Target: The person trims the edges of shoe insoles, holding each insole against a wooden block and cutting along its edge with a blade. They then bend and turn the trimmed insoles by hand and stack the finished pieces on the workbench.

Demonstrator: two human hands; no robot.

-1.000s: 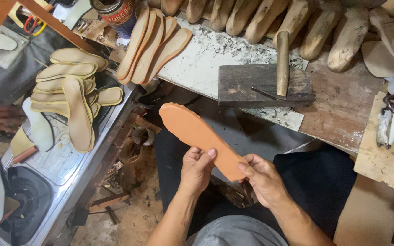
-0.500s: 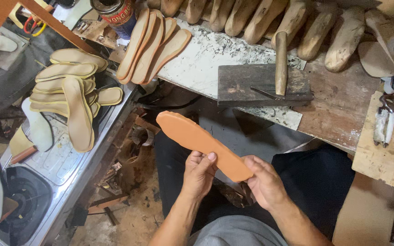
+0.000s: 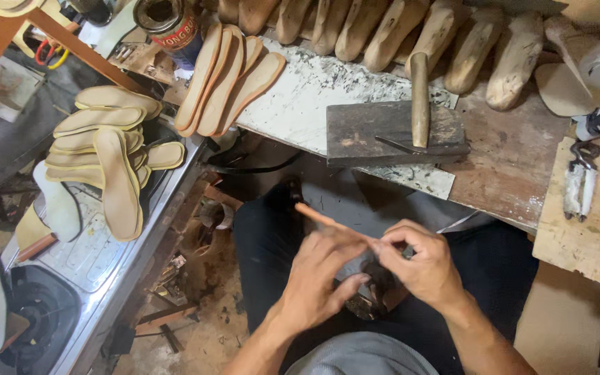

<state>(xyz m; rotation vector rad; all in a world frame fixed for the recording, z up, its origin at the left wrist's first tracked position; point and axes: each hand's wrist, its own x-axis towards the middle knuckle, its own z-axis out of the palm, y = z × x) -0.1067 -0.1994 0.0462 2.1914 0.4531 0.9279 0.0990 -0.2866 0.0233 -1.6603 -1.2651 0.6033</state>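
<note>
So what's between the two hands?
In the head view, an orange insole, seen edge-on, runs between the left hand and the right hand. The fingers of both pinch it over the lap.

Insole [image 3: 328, 221] edge-on — hands [image 3: 376, 267] hide it.

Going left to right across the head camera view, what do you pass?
Stack of tan insoles → row of insoles leaning on the bench → left hand → right hand, both holding an orange insole edge-on → pincers on a board at the right.
</note>
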